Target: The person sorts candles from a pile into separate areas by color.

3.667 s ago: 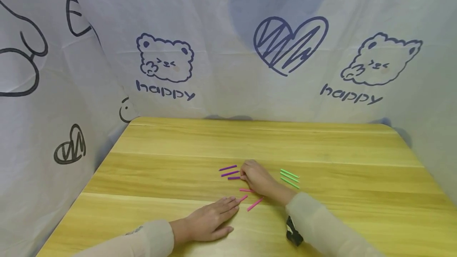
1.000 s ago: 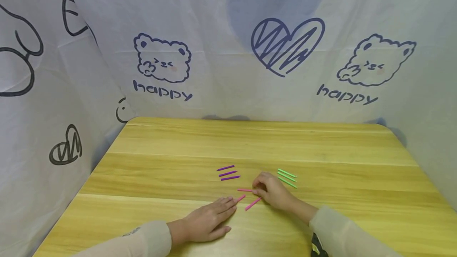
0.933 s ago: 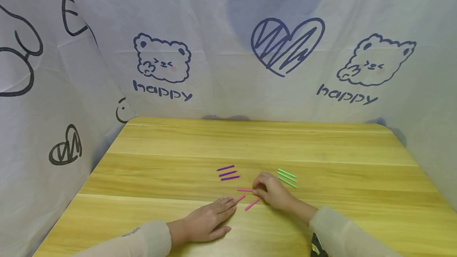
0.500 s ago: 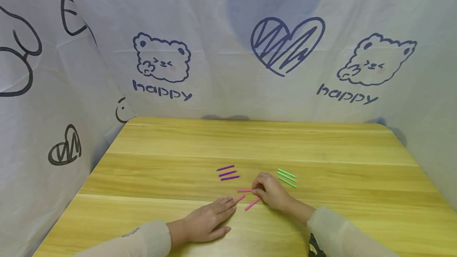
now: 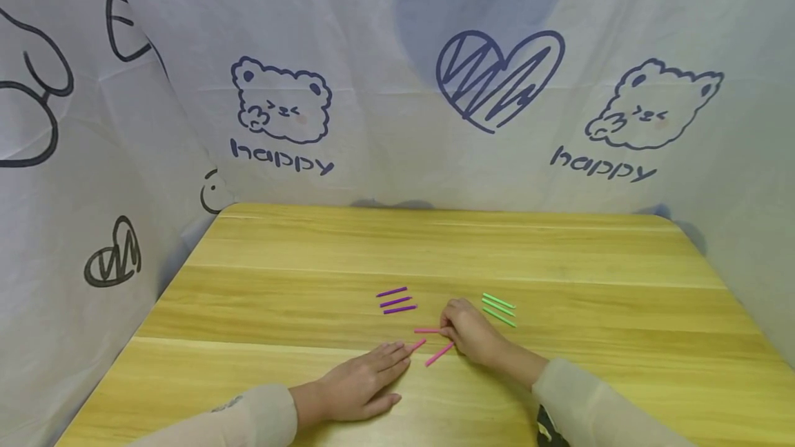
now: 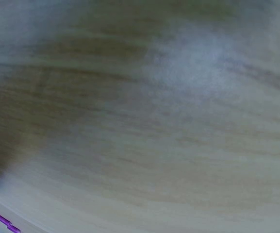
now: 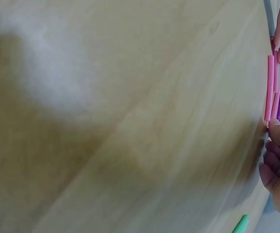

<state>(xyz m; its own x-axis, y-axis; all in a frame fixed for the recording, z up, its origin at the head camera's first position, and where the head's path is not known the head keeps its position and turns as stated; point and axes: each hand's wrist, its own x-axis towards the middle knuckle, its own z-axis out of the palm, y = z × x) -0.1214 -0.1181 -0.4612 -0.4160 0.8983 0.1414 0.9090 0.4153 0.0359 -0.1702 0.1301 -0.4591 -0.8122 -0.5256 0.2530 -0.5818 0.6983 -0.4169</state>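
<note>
Three thin pink candles lie at the centre of the table in the head view. My right hand (image 5: 473,335) pinches the right end of the upper pink candle (image 5: 426,330) between thumb and fingers. My left hand (image 5: 363,383) lies flat, its straight fingertips on the lower end of the left pink candle (image 5: 419,345). A third pink candle (image 5: 438,355) slants with its upper end close to my right hand. Behind them, purple candles (image 5: 395,301) lie in a slanted row. Right of my right hand are green candles (image 5: 499,308); one green candle (image 7: 240,225) shows in the right wrist view.
The wooden table (image 5: 279,281) meets a white cloth (image 5: 385,136) with drawn bears and hearts along its far edge. A dark strap (image 5: 546,426) shows under the right sleeve. Mostly blurred tabletop fills the left wrist view, with purple candles at its lower left corner.
Since the oldest frame, my right hand has let go of the nearest purple candle and moved right to the upper pink candle. That candle has shifted only slightly lately. My left hand stays put.
</note>
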